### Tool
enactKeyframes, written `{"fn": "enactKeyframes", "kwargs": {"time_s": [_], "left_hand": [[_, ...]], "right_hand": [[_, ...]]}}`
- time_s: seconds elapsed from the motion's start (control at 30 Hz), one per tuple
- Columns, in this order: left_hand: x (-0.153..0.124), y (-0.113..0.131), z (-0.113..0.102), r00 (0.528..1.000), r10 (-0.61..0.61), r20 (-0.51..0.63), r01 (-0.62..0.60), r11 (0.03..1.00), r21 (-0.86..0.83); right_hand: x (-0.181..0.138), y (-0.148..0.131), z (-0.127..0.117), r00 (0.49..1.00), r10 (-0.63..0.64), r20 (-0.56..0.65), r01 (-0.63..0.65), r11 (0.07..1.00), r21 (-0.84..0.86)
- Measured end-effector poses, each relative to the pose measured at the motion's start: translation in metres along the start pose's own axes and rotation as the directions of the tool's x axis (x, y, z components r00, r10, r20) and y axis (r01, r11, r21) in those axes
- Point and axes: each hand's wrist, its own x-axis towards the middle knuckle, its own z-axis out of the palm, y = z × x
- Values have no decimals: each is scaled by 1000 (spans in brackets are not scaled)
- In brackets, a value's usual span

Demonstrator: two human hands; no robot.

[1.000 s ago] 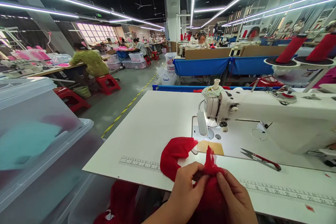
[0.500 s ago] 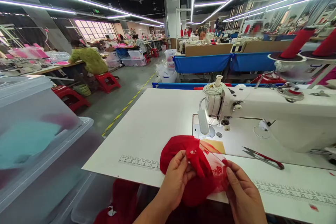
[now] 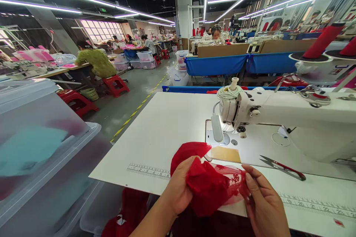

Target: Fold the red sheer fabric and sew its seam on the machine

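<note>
Red sheer fabric piece (image 3: 211, 187) lies at the white desk (image 3: 167, 129) front edge; our left hand (image 3: 179, 189) fingers grip its left side, our right hand (image 3: 263, 203) fingers pinch its lacy right edge.

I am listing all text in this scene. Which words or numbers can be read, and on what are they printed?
Ruler scale printed on the white table: numbers too small to read.
Second ruler scale by the right hand: "19", "20", "21" roughly; not sure.
Green ceiling sign: blurred.
Sewing machine: no text visible.
</note>
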Motion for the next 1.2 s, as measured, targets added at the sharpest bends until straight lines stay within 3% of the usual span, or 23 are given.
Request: {"fn": "enactKeyframes", "kwargs": {"time_s": [0.1,0.2,0.27,0.4,0.57,0.7,0.87,0.97,1.03,1.07,1.13,1.17,1.2], "left_hand": [[-7,14,-2,990,-93,107,59,956,287],[-8,24,-2,967,-50,248,-95,836,541],[-6,25,0,979,7,206,-114,850,515],[0,23,6,999,-17,44,2,952,307],[-4,20,14,999,-23,36,16,981,194],[-10,13,21,999,0,45,-9,979,205],[-9,11,21,1000,28,6,-29,960,278],[-4,24,14,986,166,-13,-152,930,336],[-2,32,7,932,363,2,-320,821,473],[-3,33,4,867,498,12,-415,709,570],[-10,26,0,687,719,108,-541,405,737],[-14,19,-1,621,757,206,-580,266,770],[-19,9,-2,594,737,322,-623,168,764]], "right_hand": [[1,-7,3,996,-51,-69,54,997,51],[1,-12,5,992,-42,-120,55,993,106],[1,-12,7,992,-48,-115,60,993,106],[2,-7,8,993,-104,-63,107,993,41],[3,0,-2,996,-88,22,90,989,-114],[-6,-2,3,981,-194,28,194,933,-303],[-19,-9,21,969,-20,245,59,986,-154],[-19,-11,19,982,9,187,5,997,-78],[-17,-11,14,997,6,80,-4,1000,-27],[-16,-10,11,999,0,40,0,1000,-7],[-14,-9,9,1000,-19,8,19,1000,4],[-14,-8,9,999,-30,18,30,1000,-7],[-16,-6,8,998,-43,38,44,999,-28]]}}
